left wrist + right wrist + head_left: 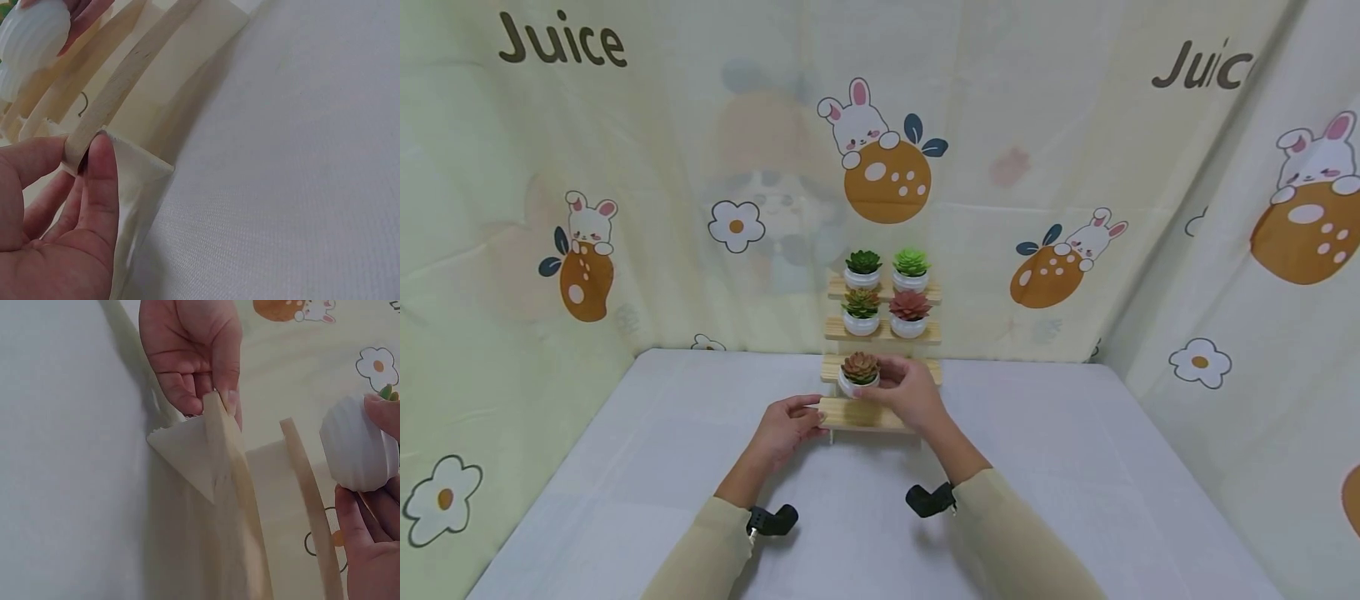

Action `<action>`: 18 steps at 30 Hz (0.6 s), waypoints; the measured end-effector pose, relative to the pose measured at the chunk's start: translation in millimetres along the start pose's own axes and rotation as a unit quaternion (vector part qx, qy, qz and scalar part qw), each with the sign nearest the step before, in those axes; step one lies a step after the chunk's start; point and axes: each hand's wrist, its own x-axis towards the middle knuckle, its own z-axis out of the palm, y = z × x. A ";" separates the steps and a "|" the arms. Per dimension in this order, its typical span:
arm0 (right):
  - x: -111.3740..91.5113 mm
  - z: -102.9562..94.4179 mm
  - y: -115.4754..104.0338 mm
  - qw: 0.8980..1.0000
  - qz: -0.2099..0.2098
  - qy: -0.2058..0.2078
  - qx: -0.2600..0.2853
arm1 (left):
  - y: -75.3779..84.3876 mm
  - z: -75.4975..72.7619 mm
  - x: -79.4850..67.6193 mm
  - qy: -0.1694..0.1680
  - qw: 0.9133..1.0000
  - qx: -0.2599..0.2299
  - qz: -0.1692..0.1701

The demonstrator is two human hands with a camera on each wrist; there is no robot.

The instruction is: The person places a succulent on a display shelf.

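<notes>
A stepped wooden stand (pixel 868 416) with several slatted tiers rises near the back of the table. My left hand (pixel 790 427) pinches the left end of its lowest board, thumb on one face and fingers on the other, as the left wrist view shows close up. My right hand (pixel 913 396) grips a brownish-red succulent (pixel 860 367) in a ribbed white pot (pixel 355 447), from its right side. In the head view the pot overlaps the second-lowest board; in the right wrist view a gap shows between it and the nearest boards.
Dark green (pixel 863 262) and bright green (pixel 912 262) potted succulents stand on the top tier. Below them are a green-and-red one (pixel 861 303) and a dark red one (pixel 910 305). A printed curtain (pixel 985 100) hangs behind the white table (pixel 1037 467).
</notes>
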 end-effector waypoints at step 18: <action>25.0 1.6 -2.7 1.000 -0.002 0.021 -0.015 | -2.7 -2.4 1.4 -0.006 1.000 -0.001 -0.002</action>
